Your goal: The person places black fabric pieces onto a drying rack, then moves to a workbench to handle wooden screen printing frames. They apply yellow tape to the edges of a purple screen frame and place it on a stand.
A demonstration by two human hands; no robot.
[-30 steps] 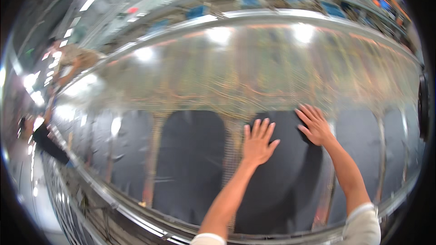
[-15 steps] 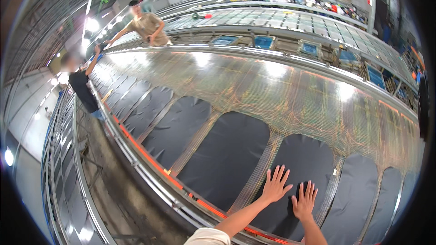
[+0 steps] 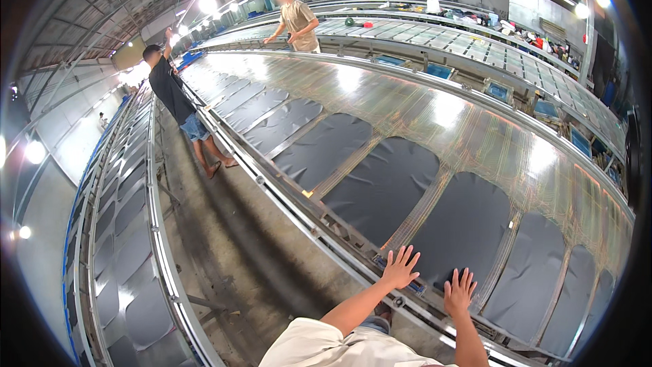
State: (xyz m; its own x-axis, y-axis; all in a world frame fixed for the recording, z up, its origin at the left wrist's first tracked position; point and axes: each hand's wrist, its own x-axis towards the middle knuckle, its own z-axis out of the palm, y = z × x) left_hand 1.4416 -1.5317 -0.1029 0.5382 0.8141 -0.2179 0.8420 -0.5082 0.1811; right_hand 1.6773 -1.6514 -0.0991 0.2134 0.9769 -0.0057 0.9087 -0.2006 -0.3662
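Your left hand (image 3: 401, 269) was open, palm down with fingers spread, at the near left corner of the dark panel (image 3: 467, 221); your right hand (image 3: 461, 290), likewise open and empty, was over the panel's near end; whether either palm pressed or merely hovered could not be told; the panel lay on the long surface (image 3: 401, 105), between the rippled left panel (image 3: 384, 190) and the creased right panel (image 3: 530, 265). The chief hazard, in judgement, was drag; spread fingers sliding sideways could have pushed the panel over the gridded strip (image 3: 424, 207) or raised folds like its neighbours'; unequal pressure could have skewed its near edge; a lesser hazard was the metal rail (image 3: 314, 234), where your left hand could have knocked, or your pale sleeve (image 3: 307, 333) caught, had you leaned farther in.
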